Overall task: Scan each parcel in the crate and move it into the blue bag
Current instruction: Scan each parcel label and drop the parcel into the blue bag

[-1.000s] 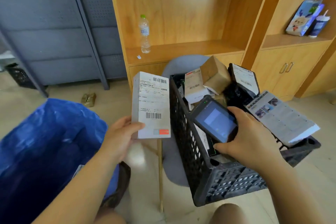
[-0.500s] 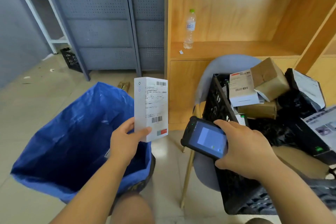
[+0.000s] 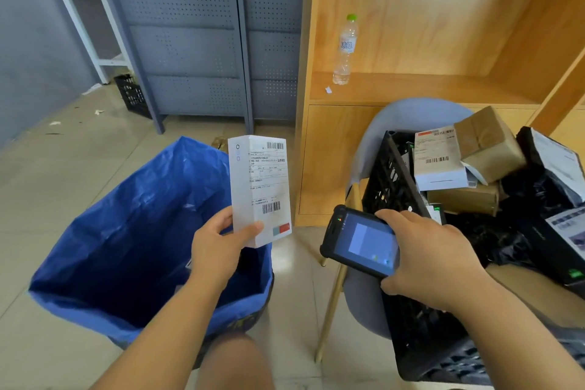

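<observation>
Swung the white parcel (image 3: 259,187) left, off the black crate (image 3: 389,180) and across to the blue bag (image 3: 126,231) within the last second; hardly budged it in the last half-second. Now holding it upright at the bag's right edge, seemingly just above the open mouth, left hand (image 3: 218,250) gripping the bottom corner with the thumb pressed on the label face and the fingers wrapped behind. Keeping the label turned up and out, probably so the barcode stays in line for the scanner (image 3: 361,244). Clamping that in the right hand (image 3: 433,260), fingers curled over its top edge, screen tilted up and lit blue with a paler panel. Hovering it in front of the crate wall, beside the parcel but apart from it. Looks like the scan step, with the drop into the bag still to come.

As for writing: two barcodes on the parcel label, one top right, one low down, plus a red and blue-grey block at the bottom corner. Print too fine to read. Another barcoded label on a white box (image 3: 438,158) left in the crate. Blue characters on the water bottle (image 3: 346,47), not legible. Working with the crate up on a grey chair (image 3: 411,114), handy to the right hand.
</observation>
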`<state>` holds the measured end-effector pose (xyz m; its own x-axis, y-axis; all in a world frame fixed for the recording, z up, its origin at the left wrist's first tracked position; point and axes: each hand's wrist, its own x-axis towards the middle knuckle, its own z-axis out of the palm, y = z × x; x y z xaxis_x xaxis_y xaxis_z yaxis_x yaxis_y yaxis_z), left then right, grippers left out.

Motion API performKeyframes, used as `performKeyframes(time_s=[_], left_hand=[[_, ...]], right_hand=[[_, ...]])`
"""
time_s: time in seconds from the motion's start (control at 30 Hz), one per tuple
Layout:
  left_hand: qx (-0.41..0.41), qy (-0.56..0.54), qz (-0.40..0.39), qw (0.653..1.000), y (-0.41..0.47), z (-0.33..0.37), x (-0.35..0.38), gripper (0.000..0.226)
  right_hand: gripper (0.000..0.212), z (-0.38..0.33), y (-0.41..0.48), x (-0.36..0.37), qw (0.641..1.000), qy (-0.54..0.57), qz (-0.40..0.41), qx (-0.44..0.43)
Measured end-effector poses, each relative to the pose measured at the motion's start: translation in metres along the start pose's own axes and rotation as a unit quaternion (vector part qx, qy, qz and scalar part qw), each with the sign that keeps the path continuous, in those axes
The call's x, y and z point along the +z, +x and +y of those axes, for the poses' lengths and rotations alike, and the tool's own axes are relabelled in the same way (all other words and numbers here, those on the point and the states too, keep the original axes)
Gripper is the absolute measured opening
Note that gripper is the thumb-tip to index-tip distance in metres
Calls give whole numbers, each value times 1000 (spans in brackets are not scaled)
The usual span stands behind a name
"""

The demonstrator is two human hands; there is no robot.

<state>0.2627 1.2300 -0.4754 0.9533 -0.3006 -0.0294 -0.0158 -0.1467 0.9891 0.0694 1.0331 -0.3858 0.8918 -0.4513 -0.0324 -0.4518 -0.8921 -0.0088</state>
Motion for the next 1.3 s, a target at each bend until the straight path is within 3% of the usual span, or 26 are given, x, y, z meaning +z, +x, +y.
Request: performKeyframes(time_s=[0.13, 0.27, 0.4, 0.5, 0.6, 0.73, 1.03, 1.3], left_hand=[[-20, 2, -2, 1000, 3, -6, -6, 25], [-110, 11, 43, 993, 11, -20, -18, 15], [-179, 59, 86, 978, 21, -39, -37, 23], [-150, 133, 84, 976, 26, -48, -50, 34], [-140, 187, 42, 971, 26, -48, -54, 54], [-127, 190, -33, 973, 18, -43, -42, 26], [-5, 157, -169, 973, -11, 12, 40, 4], [85, 96, -294, 947, -49, 65, 155, 8]], right_hand=[[88, -5, 4, 2, 1000, 16, 1, 4], [87, -12, 7, 6, 999, 33, 2, -2], [87, -18, 12, 11, 999, 34, -3, -11], [85, -21, 14, 14, 999, 39, -10, -11], [86, -21, 14, 15, 999, 50, -14, -10], [92, -13, 8, 13, 998, 57, -11, 11], [96, 54, -32, -2, 990, 72, 43, 113], [100, 141, -98, -13, 965, 59, 92, 239]])
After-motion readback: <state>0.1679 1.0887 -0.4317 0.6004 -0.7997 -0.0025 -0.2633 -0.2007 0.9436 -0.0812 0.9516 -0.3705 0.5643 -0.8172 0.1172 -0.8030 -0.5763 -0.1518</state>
